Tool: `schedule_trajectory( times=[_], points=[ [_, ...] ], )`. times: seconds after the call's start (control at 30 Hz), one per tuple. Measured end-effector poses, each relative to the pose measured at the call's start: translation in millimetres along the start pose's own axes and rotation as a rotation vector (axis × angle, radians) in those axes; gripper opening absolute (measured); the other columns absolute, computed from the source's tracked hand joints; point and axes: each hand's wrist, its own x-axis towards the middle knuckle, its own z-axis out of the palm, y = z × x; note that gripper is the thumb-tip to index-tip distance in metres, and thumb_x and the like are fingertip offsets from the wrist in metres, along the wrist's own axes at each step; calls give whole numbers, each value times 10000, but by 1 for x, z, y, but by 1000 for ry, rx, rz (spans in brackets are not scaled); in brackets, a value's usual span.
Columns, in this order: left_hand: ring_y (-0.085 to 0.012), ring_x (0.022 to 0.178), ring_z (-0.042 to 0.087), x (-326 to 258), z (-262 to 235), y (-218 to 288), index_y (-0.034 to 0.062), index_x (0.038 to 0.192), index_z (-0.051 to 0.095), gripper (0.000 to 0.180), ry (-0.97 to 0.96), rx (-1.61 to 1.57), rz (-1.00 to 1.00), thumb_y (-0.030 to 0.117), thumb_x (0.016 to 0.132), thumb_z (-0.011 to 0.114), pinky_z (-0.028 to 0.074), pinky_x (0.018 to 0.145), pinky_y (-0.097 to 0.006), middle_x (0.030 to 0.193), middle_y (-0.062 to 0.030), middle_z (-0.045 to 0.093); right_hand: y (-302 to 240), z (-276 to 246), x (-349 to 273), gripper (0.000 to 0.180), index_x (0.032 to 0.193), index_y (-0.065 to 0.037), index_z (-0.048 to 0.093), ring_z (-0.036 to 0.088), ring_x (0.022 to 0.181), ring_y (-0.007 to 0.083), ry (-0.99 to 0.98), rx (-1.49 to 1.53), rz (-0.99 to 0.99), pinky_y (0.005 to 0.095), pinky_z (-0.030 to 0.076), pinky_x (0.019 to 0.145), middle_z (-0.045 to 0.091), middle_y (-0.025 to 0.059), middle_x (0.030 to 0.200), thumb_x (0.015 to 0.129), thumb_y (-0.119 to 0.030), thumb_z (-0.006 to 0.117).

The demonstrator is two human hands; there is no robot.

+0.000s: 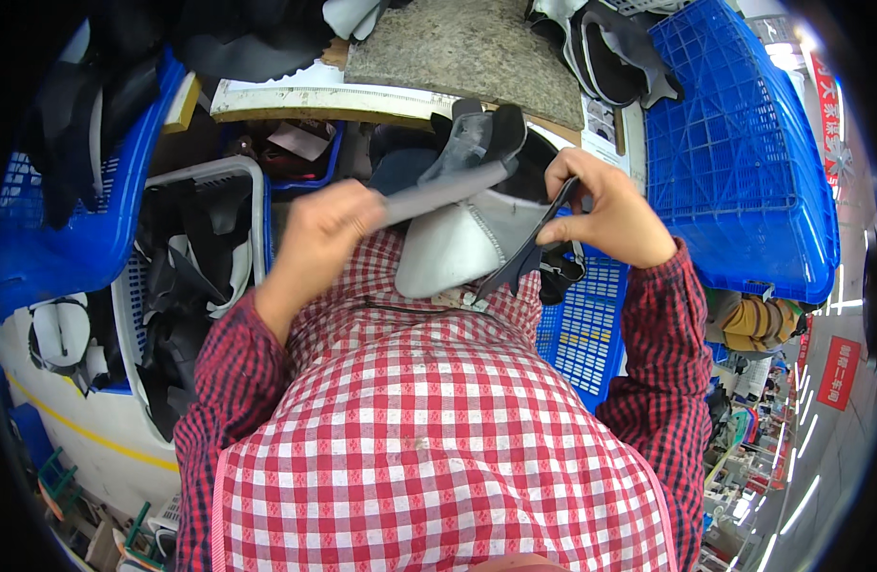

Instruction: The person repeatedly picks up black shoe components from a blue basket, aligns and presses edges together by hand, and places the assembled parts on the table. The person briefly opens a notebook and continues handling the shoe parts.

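Note:
My left hand (329,234), smeared by motion, is closed on the end of a long flat grey strip (438,195). The strip slants up to the right, and I cannot tell whether it joins the piece behind it. My right hand (605,210) pinches the dark edge of a shoe upper (455,250) between thumb and fingers. This upper has a smooth white-grey panel with a stitched seam and a dark flap on its right. It hangs over my lap, in front of the checked apron (419,410). More black and grey upper pieces (458,143) lie just behind it.
A worktable with a grey stone slab (448,48) stands ahead, with black pieces (253,38) on it. Blue crates stand at left (138,191) and right (744,153). A pale basket (133,286) of dark pieces is at left; a blue basket (586,329) sits below my right hand.

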Motion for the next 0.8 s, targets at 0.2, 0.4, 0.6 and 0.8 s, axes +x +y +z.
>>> schedule_trajectory(
  times=[0.2,0.4,0.6,0.8],
  points=[
    [-182,735,706,55,-40,-33,-1,1006,753,281,126,24,-440,259,1022,645,545,698,-334,824,-72,744,-8,41,15,499,901,-63,556,554,778,184,82,48,-228,328,468,704,565,41,850,621,-139,962],
    [-320,926,577,50,34,-9,70,1182,638,401,352,537,481,-36,800,697,439,908,-415,1055,-92,638,-4,46,13,480,891,-58,564,564,758,185,130,48,-45,321,474,693,573,49,840,622,-109,958],
    [-243,984,590,43,56,27,68,1127,657,445,-180,488,436,122,728,846,414,849,-397,986,-33,672,3,49,3,486,886,-54,544,588,801,250,142,-5,-166,345,484,721,564,81,853,619,-94,948],
    [-165,922,555,13,2,49,149,1016,747,233,146,797,523,206,790,746,353,864,-355,954,73,712,-31,61,-24,331,857,-59,579,575,780,324,394,-168,-439,399,485,657,535,106,825,611,25,784]
  ],
)
